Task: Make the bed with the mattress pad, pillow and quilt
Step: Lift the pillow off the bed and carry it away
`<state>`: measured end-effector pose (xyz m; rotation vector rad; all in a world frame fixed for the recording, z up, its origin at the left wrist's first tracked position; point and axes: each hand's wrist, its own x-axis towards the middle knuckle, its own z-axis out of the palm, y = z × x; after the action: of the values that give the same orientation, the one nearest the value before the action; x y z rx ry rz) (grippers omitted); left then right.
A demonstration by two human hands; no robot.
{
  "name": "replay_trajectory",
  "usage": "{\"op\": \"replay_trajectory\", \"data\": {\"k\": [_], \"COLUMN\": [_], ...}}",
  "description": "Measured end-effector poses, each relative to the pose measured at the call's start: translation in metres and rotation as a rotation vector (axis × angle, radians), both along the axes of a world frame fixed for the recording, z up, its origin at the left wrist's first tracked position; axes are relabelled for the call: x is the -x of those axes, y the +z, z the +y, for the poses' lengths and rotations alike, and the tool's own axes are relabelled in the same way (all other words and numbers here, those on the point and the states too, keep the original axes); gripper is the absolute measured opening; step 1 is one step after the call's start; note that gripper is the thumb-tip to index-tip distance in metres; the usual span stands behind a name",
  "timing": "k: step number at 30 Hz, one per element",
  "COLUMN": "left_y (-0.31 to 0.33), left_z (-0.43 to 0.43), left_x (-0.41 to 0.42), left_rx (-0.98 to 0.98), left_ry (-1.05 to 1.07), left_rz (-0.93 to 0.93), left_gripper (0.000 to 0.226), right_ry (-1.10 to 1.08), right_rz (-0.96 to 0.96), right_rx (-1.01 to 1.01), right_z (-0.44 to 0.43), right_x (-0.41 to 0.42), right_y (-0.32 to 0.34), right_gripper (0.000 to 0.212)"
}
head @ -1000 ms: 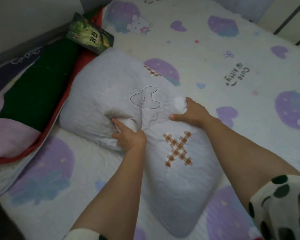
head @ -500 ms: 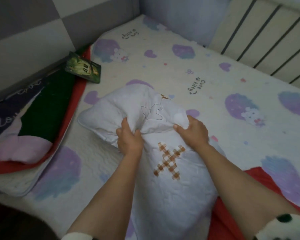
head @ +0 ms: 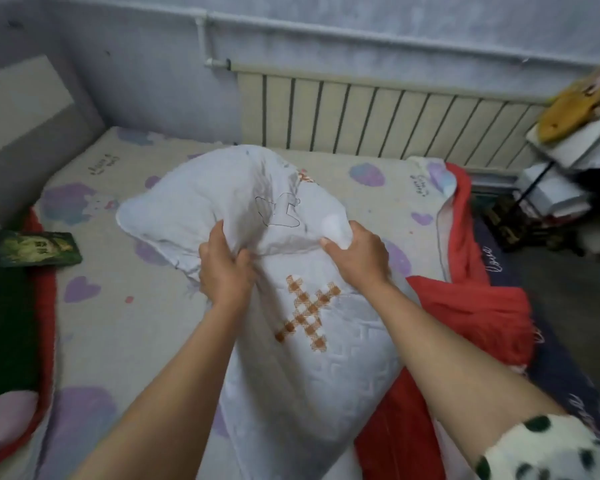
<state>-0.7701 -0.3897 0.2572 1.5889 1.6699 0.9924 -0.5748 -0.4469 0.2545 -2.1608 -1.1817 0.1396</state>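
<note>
We hold the pillow (head: 291,358) above the middle of the mattress pad (head: 125,341), left hand (head: 224,268) and right hand (head: 359,254) gripping it side by side; a packet (head: 32,249) lies at the pad's left edge, a bunched blanket (head: 465,306) to the right, a radiator (head: 378,119) behind the bed

I'm in a home bedroom: a wide bed (head: 465,216) spread with a cream mattress pad printed with purple hearts (head: 125,341), a cream ribbed radiator (head: 378,116) along the pale lilac wall (head: 136,64), and a cluttered metal rack (head: 561,174) beside it.

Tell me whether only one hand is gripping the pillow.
No, the left hand and the right hand both grip the pillow at its bunched middle.
</note>
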Motion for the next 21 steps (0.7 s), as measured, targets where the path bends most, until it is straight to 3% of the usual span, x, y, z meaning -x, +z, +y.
{"op": "replay_trajectory", "data": {"k": [8,21], "left_y": [0.073,0.08], "left_z": [-0.108,-0.328], "left_x": [-0.089,-0.364], "left_rx": [-0.126,-0.189], "left_ry": [-0.337,-0.815], "left_rz": [-0.014,-0.111], "left_gripper": [0.057,0.059], "right_ry": [-0.331,-0.811], "right_rz": [-0.024,-0.077], "right_rx": [-0.139,-0.135], "right_z": [-0.168,-0.458], "right_x": [-0.064,-0.26], "right_y": [0.061,0.08], "right_gripper": [0.046,0.04]}}
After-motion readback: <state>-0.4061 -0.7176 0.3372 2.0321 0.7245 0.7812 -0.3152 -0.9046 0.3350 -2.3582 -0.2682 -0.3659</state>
